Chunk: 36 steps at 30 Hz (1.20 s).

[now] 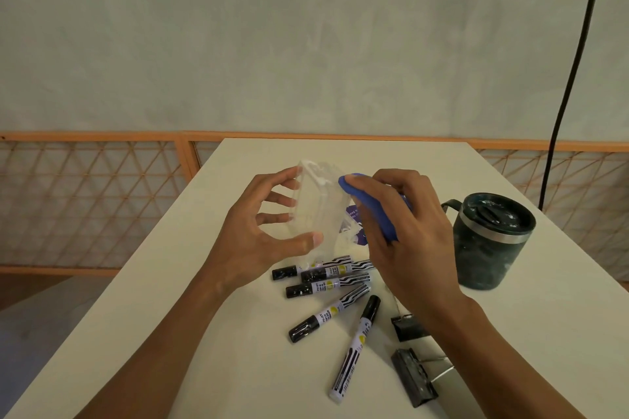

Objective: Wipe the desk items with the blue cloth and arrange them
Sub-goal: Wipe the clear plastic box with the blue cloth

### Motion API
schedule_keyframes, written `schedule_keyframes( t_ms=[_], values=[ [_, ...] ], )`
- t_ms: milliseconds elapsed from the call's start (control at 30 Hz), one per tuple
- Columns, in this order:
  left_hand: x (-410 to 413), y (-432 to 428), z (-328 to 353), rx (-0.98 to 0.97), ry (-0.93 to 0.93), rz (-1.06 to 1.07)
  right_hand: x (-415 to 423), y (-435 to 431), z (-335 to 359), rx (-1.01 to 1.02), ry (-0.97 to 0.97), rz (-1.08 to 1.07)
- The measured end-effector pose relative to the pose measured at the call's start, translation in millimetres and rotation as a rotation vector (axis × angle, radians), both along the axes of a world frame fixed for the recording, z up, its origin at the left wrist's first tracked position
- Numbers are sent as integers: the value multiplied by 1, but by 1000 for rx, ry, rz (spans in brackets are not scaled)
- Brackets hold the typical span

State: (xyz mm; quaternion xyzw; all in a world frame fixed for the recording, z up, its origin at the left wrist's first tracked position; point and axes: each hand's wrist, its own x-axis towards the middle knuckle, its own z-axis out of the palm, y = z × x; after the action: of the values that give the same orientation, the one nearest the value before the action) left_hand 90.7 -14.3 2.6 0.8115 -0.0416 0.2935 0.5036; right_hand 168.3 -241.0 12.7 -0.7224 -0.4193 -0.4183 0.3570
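Head view: a pale counter (238, 350) runs from the bottom edge up to mid-frame, and both hands meet just above its centre.
Left hand (262, 231): lifted off the counter. The fingers (284, 199) are spread and curled round a clear plastic box (315, 201), with the thumb on its lower corner. This looks like a steadying grip that leaves the faces bare for wiping.
Right hand (408, 231): fingers clamped on the blue cloth (371, 207), which is bunched into a pad. Its upper end presses the right side of the box.
Blue cloth, whereabouts: centre frame, between the right palm and the box, clear of the counter.
Step, as judged: the box is being wiped in the air, probably because a light, see-through thing would slide if rubbed flat.
Markers (328, 282): several, black-capped, lying loose at odd angles below the hands (not yet arranged, apparently).
Binder clips (408, 328): two black ones at lower right, partly under the right forearm.
Mug (490, 241): dark and lidded, upright at right, well apart from the hands.
Printed packet (354, 224): crumpled under the box. Its contents cannot be told.
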Motion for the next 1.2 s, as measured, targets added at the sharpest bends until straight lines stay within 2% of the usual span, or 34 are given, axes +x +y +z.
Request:
schedule_keyframes(
  t_ms=[167,533,900,1200],
  values=[
    [0,2,1,57,-94,116,-4,5,-6,-87,-45,-3],
    [0,4,1,270,-242,246,-6,9,-9,-94,-82,-131],
    [2,-2,-5,367,-317,346,-11,14,-12,66,127,-21],
    [3,3,-9,407,-371,387,-12,14,-9,-2,57,-3]
  ],
)
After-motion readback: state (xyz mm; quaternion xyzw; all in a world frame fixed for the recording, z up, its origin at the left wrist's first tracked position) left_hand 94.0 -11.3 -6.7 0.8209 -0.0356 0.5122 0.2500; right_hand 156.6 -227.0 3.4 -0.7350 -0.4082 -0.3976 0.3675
